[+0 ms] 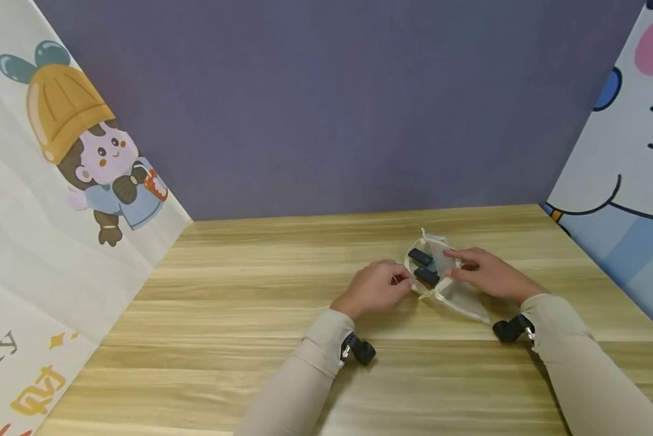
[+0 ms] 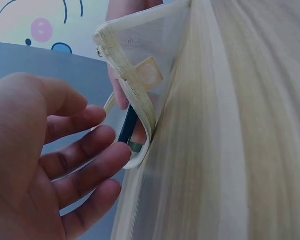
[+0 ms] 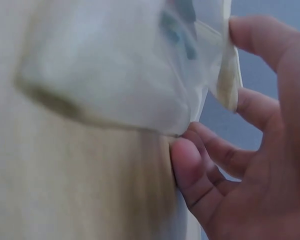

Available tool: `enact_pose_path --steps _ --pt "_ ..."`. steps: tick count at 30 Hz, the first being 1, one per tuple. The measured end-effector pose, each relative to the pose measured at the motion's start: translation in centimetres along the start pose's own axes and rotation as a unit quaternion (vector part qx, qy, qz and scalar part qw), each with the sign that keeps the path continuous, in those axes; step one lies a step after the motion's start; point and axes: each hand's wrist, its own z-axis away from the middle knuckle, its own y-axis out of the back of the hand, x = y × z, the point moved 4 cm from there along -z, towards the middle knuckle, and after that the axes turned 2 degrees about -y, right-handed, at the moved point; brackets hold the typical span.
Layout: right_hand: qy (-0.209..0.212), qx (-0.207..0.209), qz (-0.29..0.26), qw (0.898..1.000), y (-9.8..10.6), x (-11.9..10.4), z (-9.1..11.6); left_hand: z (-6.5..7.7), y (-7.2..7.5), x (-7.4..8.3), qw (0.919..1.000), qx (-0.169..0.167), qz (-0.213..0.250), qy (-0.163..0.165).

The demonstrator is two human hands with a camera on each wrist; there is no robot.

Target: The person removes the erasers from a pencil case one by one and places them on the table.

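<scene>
A translucent white mesh zip pouch [image 1: 464, 301] lies on the wooden table with its mouth spread open. Inside the mouth sit two small black oblong objects [image 1: 420, 257]. At the pouch's left rim is my left hand [image 1: 374, 286], fingertips right at the edge; the left wrist view shows its fingers loosely bent beside the zipper [image 2: 135, 97]. My right hand [image 1: 490, 274] holds the opposite side, and in the right wrist view its thumb [image 3: 186, 162] and a finger pinch the pouch's edge. Through the mesh shows a square yellowish tag [image 2: 149, 73].
The wood-grain table [image 1: 239, 303] extends to the left and in front of the pouch. A dark grey-blue panel [image 1: 326, 109] stands along the back edge. Cartoon-printed white sheets flank the table on the left [image 1: 10, 181] and right [image 1: 632, 139].
</scene>
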Motion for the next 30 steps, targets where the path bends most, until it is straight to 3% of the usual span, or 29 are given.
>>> enact_pose_path --steps 8,19,30 --pt "0.015 0.016 0.009 1.000 -0.2 -0.3 0.5 -0.7 -0.3 0.1 0.9992 0.011 -0.037 0.012" --pt "0.003 0.019 0.012 1.000 -0.6 -0.4 0.8 -1.5 -0.5 0.1 0.9993 0.006 -0.031 0.022" --pt "0.005 0.014 0.002 1.000 -0.5 -0.6 1.2 -2.5 -1.0 0.5 0.9979 0.011 -0.058 0.027"
